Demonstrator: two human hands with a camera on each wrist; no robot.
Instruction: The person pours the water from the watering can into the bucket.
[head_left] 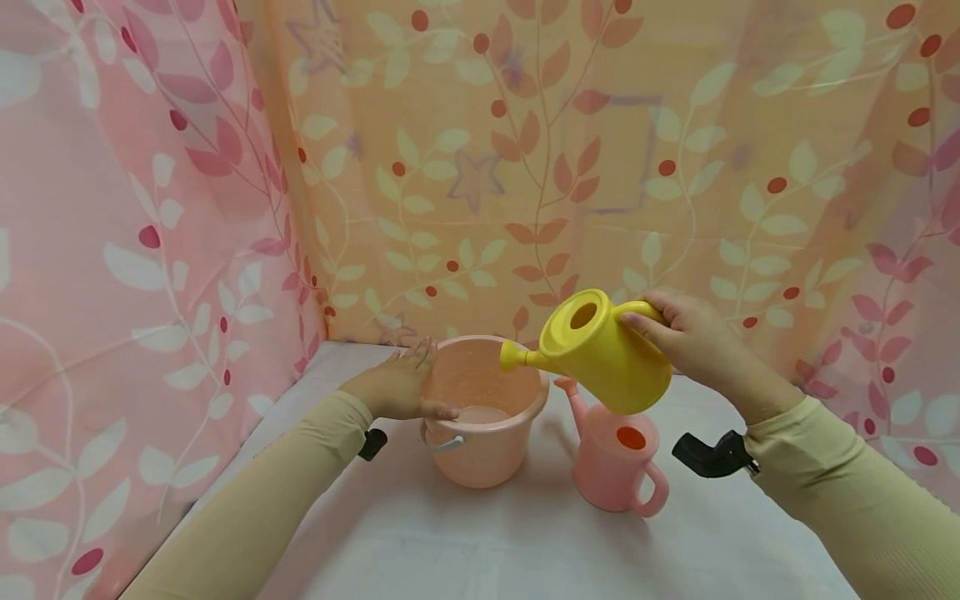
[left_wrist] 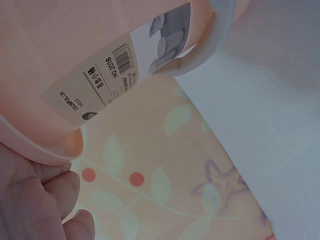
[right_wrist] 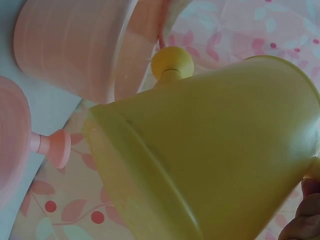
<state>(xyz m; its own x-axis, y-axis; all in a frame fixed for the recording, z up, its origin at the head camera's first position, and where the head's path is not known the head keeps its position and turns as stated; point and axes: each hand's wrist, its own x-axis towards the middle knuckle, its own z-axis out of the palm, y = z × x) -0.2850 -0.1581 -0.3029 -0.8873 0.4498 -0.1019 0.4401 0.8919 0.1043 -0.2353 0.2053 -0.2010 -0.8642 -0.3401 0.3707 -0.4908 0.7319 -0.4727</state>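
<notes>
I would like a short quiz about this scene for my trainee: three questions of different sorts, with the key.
1. Which hand grips the yellow watering can? A) left hand; B) right hand; C) both.
2. True or false: the pink watering can stands upright on the white surface.
3. Complete: the left hand touches the ____ of the bucket.

Key: 1. B; 2. true; 3. rim.
</notes>
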